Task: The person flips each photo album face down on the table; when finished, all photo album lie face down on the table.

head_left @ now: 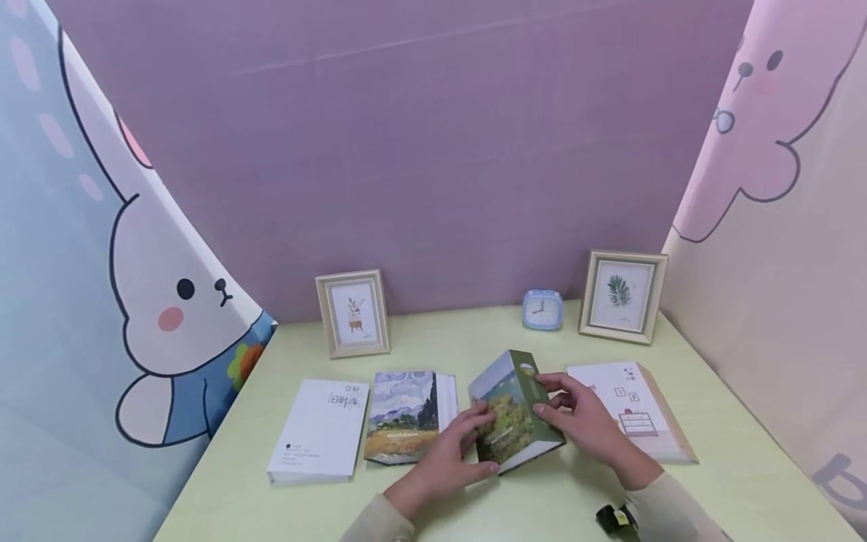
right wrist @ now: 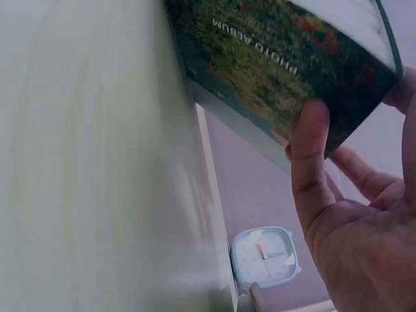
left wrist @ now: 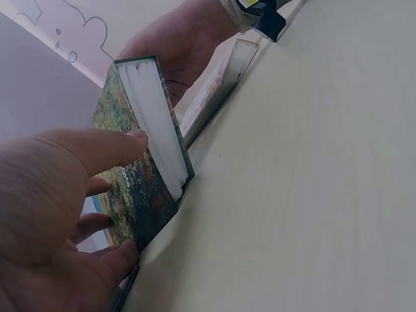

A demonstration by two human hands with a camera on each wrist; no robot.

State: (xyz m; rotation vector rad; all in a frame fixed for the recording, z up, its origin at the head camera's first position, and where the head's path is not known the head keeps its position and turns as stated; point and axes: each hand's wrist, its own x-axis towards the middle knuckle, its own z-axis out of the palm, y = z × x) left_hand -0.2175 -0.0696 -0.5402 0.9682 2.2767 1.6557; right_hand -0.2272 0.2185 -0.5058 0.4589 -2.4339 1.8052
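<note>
A thick photo album (head_left: 503,421) with a landscape painting on its cover and a green spine stands tilted between both hands over the front middle of the table. My right hand (head_left: 588,420) grips it from the spine side; its thumb lies against the album in the right wrist view. With bent fingers on the front cover and the thumb by the lower edge, my left hand (head_left: 443,458) holds the other side. White page edges (left wrist: 153,117) face the left wrist camera. Left of it lies a second album (head_left: 404,414) with a cypress painting, partly covered by my left hand.
A white book (head_left: 318,433) lies at left, and another with a drawn dresser (head_left: 643,425) at right, close beyond my right hand. Two picture frames (head_left: 352,312) (head_left: 619,297) and a blue clock (head_left: 543,310) stand along the back. A purple cloth wall (head_left: 433,150) rises behind.
</note>
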